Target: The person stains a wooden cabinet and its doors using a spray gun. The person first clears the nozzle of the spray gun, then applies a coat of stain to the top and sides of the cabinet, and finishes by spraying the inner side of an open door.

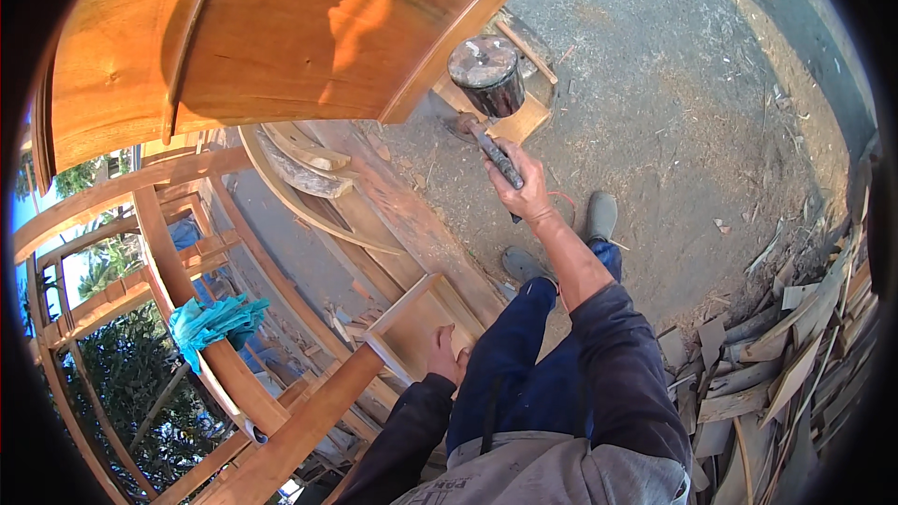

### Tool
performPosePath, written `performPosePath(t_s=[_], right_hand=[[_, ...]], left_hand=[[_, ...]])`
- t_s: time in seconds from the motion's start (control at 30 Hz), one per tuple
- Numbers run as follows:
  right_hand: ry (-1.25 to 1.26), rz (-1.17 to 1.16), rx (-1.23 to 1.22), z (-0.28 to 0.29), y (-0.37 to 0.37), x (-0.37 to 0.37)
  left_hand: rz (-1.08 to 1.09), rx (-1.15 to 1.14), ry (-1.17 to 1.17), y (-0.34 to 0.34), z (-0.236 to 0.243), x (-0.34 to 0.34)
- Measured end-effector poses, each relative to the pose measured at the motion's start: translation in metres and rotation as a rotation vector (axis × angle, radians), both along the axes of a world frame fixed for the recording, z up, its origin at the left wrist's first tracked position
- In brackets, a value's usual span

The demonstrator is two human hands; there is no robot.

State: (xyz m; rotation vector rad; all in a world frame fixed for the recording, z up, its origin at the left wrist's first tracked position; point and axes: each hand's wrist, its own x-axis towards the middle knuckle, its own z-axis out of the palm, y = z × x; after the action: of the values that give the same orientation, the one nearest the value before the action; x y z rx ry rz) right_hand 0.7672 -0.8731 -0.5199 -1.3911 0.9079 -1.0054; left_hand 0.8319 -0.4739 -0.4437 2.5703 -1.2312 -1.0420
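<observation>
My right hand [526, 180] is closed round the dark handle of a paintbrush [500, 159]. The brush's head points away from me, just to the near left of a dark-sided can [488, 75] with a pale, stained lid. That can stands on a piece of wood on the ground. My left hand [443, 355] hangs low, beside a small wooden panel [412, 325] with a pale edge. Its fingers are partly in view, apart and with nothing seen in them; whether they touch the panel I cannot tell.
A large glossy orange-brown wooden panel [271, 37] fills the upper left, bearing my shadow. A curved timber frame [159, 234] stands at left, with a turquoise cloth [217, 323] over one rail. Curved wood offcuts [309, 159] lie beyond. Wood scraps [748, 383] are piled at right.
</observation>
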Motion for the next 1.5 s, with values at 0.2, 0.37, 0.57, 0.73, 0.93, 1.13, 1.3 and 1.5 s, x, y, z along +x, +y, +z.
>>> performPosePath(t_s=[0.2,0.37,0.57,0.73,0.93,1.13,1.3,1.5], right_hand=[[-0.013,0.172,0.020,-0.005,0.021,-0.007],[0.044,0.109,-0.057,-0.015,-0.021,-0.006],[0.117,-0.104,-0.049,-0.010,-0.105,-0.022],[0.200,-0.260,-0.190,-0.007,-0.185,-0.055],[0.333,-0.412,-0.318,0.025,-0.246,-0.090],[0.288,-0.295,-0.203,0.038,-0.209,-0.089],[0.212,-0.081,-0.158,0.051,-0.108,-0.059],[0.180,0.284,-0.027,0.101,0.033,-0.053]], left_hand=[[0.054,0.002,0.028,-0.001,-0.001,-0.005],[0.123,-0.003,0.072,-0.018,-0.002,-0.006],[0.144,-0.005,0.039,-0.037,0.002,-0.010],[0.164,0.026,0.037,-0.057,0.010,-0.017],[0.165,-0.027,0.032,-0.094,0.027,-0.026],[0.156,-0.063,0.002,-0.134,0.050,-0.040],[0.134,-0.137,-0.008,-0.133,0.070,-0.037],[0.165,-0.109,-0.026,-0.100,0.091,-0.023]])
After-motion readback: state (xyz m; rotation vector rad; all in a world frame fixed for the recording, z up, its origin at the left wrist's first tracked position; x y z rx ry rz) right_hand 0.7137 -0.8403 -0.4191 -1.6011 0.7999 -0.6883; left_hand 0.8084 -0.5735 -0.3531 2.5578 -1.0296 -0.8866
